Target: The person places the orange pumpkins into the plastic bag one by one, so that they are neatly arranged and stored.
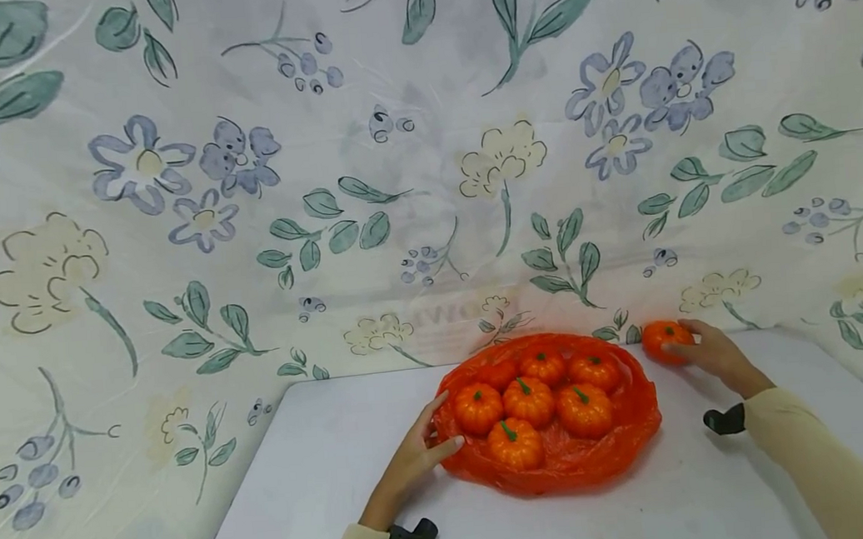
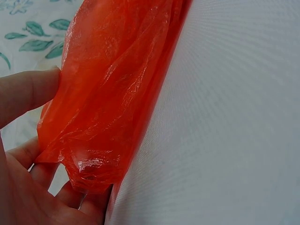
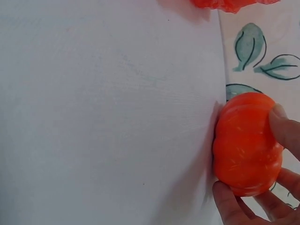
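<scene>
A red plastic bag [image 1: 551,478] lies spread open on the white table, with several small orange pumpkins [image 1: 515,445] inside it, green stems showing. At the bag's left side, my left hand [image 1: 413,453] holds its edge between thumb and fingers. The left wrist view shows the thumb against the crinkled bag [image 2: 108,84] and the fingers tucked by its lower end. To the right of the bag, my right hand [image 1: 714,357] grips a single pumpkin [image 1: 662,342] near the table's back edge. In the right wrist view, thumb and fingers wrap this ribbed pumpkin [image 3: 248,143], which rests on or just above the tabletop.
The white table [image 1: 326,477] ends at the back against a hanging cloth [image 1: 410,179] printed with flowers and leaves. Each wrist wears a black camera mount [image 1: 414,538], and pale sleeves [image 1: 812,443] cover the forearms.
</scene>
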Demonstrator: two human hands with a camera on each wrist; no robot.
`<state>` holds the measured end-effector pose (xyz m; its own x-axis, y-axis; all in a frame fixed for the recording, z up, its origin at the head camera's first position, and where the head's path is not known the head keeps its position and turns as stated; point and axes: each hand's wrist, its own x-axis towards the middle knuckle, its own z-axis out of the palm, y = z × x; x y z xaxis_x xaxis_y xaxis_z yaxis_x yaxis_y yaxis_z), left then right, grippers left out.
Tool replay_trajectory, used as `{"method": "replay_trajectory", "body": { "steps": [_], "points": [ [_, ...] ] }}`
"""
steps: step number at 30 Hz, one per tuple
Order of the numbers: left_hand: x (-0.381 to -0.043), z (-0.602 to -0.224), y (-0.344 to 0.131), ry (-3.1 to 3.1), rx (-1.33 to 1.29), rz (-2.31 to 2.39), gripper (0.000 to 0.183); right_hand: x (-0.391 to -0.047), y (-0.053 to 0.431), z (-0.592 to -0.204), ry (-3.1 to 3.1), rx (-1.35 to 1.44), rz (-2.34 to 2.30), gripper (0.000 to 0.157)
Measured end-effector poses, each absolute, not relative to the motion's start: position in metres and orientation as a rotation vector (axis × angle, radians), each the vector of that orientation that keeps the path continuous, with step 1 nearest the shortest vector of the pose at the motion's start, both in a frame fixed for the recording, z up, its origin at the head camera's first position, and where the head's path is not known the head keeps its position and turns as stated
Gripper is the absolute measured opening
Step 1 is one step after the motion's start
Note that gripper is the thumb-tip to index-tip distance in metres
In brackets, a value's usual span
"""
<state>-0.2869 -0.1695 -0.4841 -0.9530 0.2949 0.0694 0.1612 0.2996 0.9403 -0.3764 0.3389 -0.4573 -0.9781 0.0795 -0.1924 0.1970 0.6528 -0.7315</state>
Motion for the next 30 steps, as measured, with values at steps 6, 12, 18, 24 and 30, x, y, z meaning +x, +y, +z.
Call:
{"method": "replay_trajectory", "body": {
  "steps": [6,12,18,24,30],
  "points": [
    [-0.288,-0.484,-0.169,2.436,0.430,1.735,0.074,-0.374,0.339,-0.453,2.720,0.222,-1.227,0.098],
    [-0.288,-0.484,-0.169,2.441,0.435,1.741,0.074,-0.370,0.337,-0.448,2.755,0.155,-1.222,0.097],
    [-0.289,-0.485,-0.169,2.454,0.434,1.735,0.074,-0.367,0.337,-0.442,2.762,0.145,-1.224,0.096],
    [-0.290,-0.486,-0.170,2.452,0.437,1.735,0.075,-0.365,0.339,-0.441,2.758,0.136,-1.234,0.097],
    [-0.290,-0.487,-0.170,2.432,0.455,1.748,0.074,-0.363,0.340,-0.439,2.748,0.099,-1.258,0.099]
  ]
}}
